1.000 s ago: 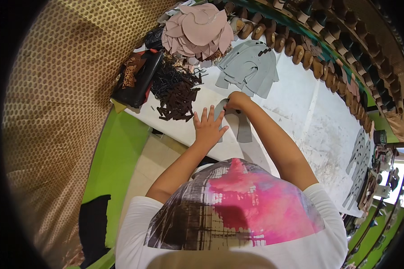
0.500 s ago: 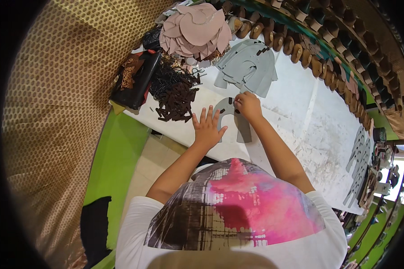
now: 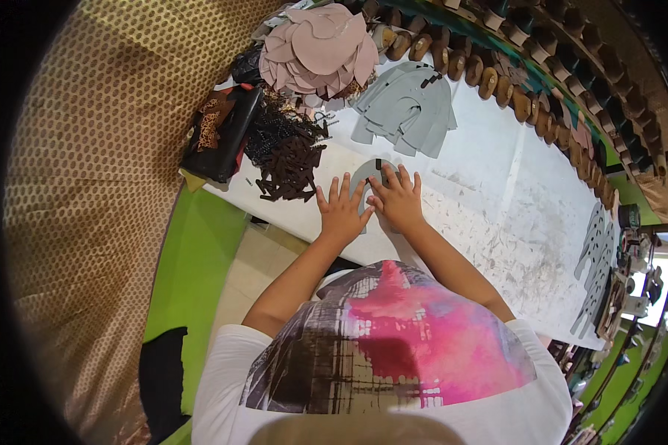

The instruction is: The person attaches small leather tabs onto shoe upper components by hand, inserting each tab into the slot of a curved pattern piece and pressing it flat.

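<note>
Both hands lie flat and spread, left hand (image 3: 343, 209) and right hand (image 3: 398, 200), pressing a grey cut piece (image 3: 367, 178) near the worktable's (image 3: 497, 185) front edge; it looks thin, limp, light, best lifted by its edge.

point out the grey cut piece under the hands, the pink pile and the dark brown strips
grey cut piece (image 3: 368, 175), head view, curved top edge
pink pile (image 3: 321, 46), head view, top sheet
dark brown strips (image 3: 293, 165), head view, middle of heap

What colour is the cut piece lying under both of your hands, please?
Grey, seen in the head view: the cut piece lies flat under both hands.
</note>
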Motion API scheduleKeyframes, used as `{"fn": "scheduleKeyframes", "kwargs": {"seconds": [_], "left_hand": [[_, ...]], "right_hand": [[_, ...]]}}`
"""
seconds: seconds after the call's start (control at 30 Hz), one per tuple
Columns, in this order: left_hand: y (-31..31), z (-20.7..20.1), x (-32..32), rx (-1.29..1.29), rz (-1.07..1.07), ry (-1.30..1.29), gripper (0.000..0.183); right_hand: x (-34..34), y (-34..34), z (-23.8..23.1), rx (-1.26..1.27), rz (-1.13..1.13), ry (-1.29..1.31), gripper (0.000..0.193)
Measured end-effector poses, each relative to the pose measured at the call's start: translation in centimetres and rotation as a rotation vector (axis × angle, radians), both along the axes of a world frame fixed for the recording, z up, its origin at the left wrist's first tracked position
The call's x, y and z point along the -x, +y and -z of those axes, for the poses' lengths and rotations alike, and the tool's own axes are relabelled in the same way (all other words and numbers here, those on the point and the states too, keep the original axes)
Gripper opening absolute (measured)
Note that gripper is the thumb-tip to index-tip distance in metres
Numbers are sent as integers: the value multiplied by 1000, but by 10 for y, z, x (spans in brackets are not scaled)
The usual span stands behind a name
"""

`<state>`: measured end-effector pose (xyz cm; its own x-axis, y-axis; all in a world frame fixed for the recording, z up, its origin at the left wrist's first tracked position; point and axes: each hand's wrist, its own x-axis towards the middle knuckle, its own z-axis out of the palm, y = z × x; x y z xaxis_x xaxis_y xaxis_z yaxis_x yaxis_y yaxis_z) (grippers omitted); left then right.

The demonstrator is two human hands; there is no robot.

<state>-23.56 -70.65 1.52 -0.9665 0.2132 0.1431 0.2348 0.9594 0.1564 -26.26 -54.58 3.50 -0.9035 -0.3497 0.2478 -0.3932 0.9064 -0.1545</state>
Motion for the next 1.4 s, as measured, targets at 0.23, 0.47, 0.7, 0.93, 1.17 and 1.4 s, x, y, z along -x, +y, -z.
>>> {"fn": "scheduleKeyframes", "kwargs": {"seconds": [0.23, 0.47, 0.7, 0.93, 1.17, 1.4], "left_hand": [[-1, 3, -1, -8, -18, 12, 62], [-1, -6, 0, 6, -5, -10, 59], [-2, -8, -1, 13, -5, -49, 59], [0, -9, 0, 21, -6, -63, 58], [-4, 1, 0, -90, -33, -45, 70], [1, -23, 9, 61, 15, -101, 67]], "right_hand": [[-3, 24, 9, 192, 148, -132, 51], [-19, 26, 20, 216, 150, -69, 45], [-20, 25, 17, 188, 145, -50, 42], [-20, 26, 17, 188, 146, -43, 42], [-20, 24, 16, 227, 150, -66, 44], [-21, 25, 16, 145, 137, -84, 40]]}}
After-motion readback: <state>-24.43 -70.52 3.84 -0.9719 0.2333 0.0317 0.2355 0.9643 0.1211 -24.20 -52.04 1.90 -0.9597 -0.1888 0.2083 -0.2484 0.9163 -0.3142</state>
